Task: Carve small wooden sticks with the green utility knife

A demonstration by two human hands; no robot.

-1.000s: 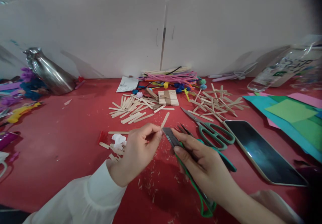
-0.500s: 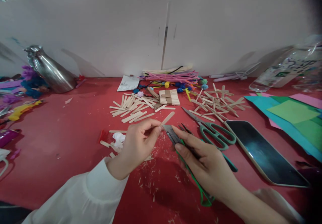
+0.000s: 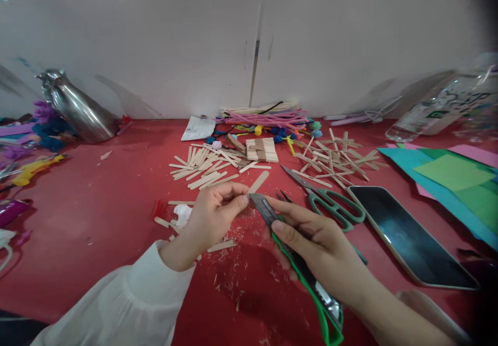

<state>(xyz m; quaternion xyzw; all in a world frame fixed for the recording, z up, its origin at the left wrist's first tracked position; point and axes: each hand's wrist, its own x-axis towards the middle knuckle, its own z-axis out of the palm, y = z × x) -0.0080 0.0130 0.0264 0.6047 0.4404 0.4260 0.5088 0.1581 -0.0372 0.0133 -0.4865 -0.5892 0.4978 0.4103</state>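
Observation:
A wooden craft stick [image 3: 259, 182] is pinched between the thumb and fingers of my left hand [image 3: 213, 215], its rounded end pointing up and away. My right hand [image 3: 317, 239] is closed round a green and black utility knife [image 3: 299, 268]. The knife's blade tip lies against the stick, close to my left fingertips. Pale wood shavings [image 3: 222, 257] are scattered on the red table [image 3: 116, 221] beneath both hands. Left of my left hand lie a crumpled white tissue [image 3: 182, 213] and a few stick pieces [image 3: 221, 246].
Scissors [image 3: 334, 206] with green handles and a phone [image 3: 408, 237] lie to the right. Loose craft sticks [image 3: 206, 164] and a bundle [image 3: 262, 150] sit ahead. A metal jug [image 3: 83, 110] stands back left, coloured paper [image 3: 447, 180] and a bottle [image 3: 428, 110] at right.
The knife has turned slightly, showing more of its handle, and its blade has moved left onto the stick. My left hand has shifted slightly left.

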